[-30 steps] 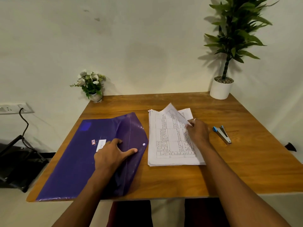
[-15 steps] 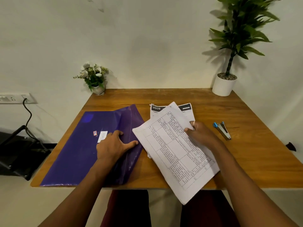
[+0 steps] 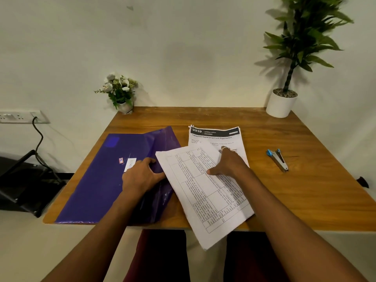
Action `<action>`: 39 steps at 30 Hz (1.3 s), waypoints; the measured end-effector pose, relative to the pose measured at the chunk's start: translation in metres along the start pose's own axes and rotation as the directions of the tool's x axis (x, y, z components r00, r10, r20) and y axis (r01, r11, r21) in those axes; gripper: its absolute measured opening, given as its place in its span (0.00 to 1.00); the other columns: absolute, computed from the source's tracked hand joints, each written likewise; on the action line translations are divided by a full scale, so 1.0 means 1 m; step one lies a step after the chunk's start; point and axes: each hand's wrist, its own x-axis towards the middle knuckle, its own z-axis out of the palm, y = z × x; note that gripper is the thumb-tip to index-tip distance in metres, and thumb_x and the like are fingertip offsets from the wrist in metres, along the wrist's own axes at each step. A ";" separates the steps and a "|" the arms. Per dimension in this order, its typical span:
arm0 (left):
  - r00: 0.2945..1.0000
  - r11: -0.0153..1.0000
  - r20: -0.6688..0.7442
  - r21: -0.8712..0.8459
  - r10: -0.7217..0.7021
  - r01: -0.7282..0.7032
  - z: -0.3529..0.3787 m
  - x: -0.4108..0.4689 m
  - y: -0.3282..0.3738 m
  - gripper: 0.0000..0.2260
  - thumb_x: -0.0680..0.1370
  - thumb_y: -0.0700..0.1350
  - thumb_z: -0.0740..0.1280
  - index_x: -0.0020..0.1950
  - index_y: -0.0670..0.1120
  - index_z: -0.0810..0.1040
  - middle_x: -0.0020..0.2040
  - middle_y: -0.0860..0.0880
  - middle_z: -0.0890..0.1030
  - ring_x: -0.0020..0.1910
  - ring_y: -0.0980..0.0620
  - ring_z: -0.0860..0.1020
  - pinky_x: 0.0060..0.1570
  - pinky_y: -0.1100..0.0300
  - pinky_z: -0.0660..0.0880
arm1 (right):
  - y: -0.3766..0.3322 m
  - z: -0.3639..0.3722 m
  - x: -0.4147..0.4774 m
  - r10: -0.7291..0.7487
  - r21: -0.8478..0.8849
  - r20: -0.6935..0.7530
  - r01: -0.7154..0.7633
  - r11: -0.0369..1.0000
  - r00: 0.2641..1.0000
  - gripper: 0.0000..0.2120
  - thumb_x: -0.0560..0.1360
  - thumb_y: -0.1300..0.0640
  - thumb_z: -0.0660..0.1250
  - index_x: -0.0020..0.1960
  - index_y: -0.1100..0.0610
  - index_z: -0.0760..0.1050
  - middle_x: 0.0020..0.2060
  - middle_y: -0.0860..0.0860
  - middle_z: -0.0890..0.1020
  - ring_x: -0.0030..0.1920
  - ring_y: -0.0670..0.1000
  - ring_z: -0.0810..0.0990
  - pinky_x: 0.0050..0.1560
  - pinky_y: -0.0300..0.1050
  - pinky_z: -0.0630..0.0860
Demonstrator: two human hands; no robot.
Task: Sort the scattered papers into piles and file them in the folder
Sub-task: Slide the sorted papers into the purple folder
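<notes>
While the sheaf of table-printed papers [image 3: 205,192] lies slanted, its long axis running from far left to near right, its near end juts past the front edge of the wooden table [image 3: 305,190] and its far left corner overlaps the purple folder [image 3: 97,180]. The right hand [image 3: 227,163] grips the sheaf near its far edge, thumb flat on top and fingers curled over the edge. The left hand [image 3: 140,174] holds the folder's raised flap with bent fingers. Beyond the sheaf, partly under it, lies a sheet with a black header [image 3: 215,137]. A stapler [image 3: 277,159] sits well to the right. Against the pale wall stand a potted plant [image 3: 281,104] and a small flower pot [image 3: 122,92]; a wall socket [image 3: 20,117] is at the left.
</notes>
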 end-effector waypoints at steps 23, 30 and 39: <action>0.966 0.971 0.125 -0.103 0.227 -0.215 -0.041 -0.017 0.011 0.11 0.69 0.49 0.56 0.34 0.42 0.70 0.33 0.46 0.76 0.33 0.45 0.73 0.32 0.53 0.71 | -0.033 -0.069 0.034 -0.211 0.173 0.573 0.135 0.976 0.791 0.23 0.76 0.52 0.74 0.69 0.55 0.75 0.60 0.52 0.83 0.54 0.52 0.85 0.49 0.41 0.81; 0.982 0.968 0.139 -0.234 0.128 -0.093 -0.045 -0.019 0.022 0.10 0.72 0.35 0.64 0.32 0.40 0.66 0.30 0.45 0.66 0.31 0.48 0.63 0.31 0.56 0.58 | -0.039 -0.027 0.033 -0.194 0.263 0.214 0.134 0.955 0.958 0.22 0.78 0.50 0.72 0.68 0.56 0.74 0.59 0.50 0.80 0.54 0.51 0.79 0.48 0.44 0.74; 0.990 0.959 0.093 -0.272 0.106 -0.078 -0.047 -0.021 0.036 0.13 0.70 0.32 0.62 0.29 0.43 0.63 0.27 0.46 0.70 0.28 0.47 0.67 0.31 0.56 0.66 | -0.068 0.014 0.007 -0.248 0.240 -0.098 0.265 0.934 0.964 0.26 0.78 0.50 0.72 0.71 0.57 0.69 0.63 0.52 0.78 0.61 0.56 0.79 0.49 0.48 0.76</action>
